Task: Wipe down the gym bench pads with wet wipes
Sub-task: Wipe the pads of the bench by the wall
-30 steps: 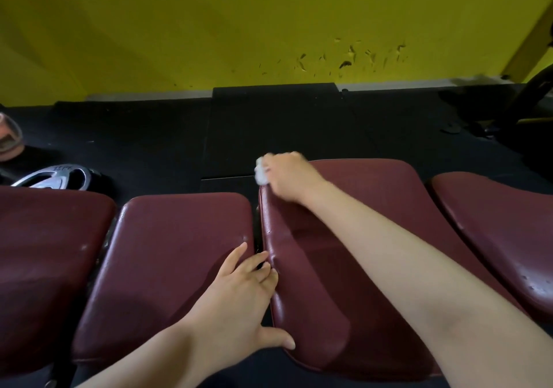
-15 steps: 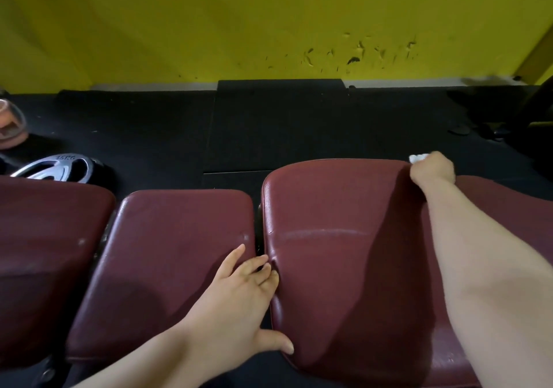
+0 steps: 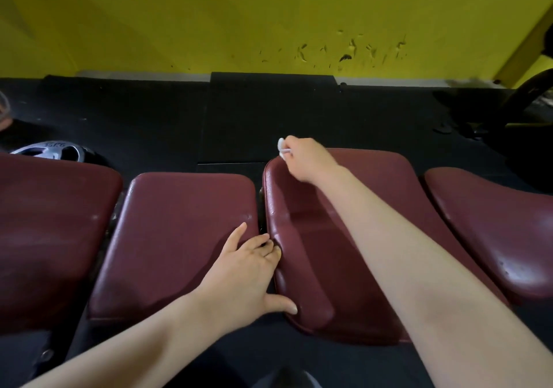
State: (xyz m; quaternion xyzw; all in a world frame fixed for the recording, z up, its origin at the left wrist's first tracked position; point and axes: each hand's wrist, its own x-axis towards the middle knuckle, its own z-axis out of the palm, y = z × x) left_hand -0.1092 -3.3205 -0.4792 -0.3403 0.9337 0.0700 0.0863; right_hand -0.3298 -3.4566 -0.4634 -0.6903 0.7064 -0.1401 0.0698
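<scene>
Yellow paint, chipped in a patch toward the right, covered the wall [image 3: 209,19] behind the benches, and black rubber matting [image 3: 149,124] ran from its foot to the row of maroon pads. We saw four pads side by side: one at far left [image 3: 45,223], a flat second pad [image 3: 173,238], a third pad [image 3: 323,268] tilted with its left edge raised, and a glossy one at far right [image 3: 493,232].

Our right hand [image 3: 305,158] reached across the third pad to its far left corner, fingers curled and pinching a small white wet wipe [image 3: 281,146], which stuck out past the knuckles just beyond the pad's far edge. Whether the wipe touched the vinyl there, we could not tell.

Our left hand [image 3: 245,271] lay across the gap between the second and third pads, fingers straight and close together with their tips against the third pad's raised left edge, thumb spread out along its near corner.

Behind the far-left pad, a grey weight plate [image 3: 51,151] lay on the matting.
</scene>
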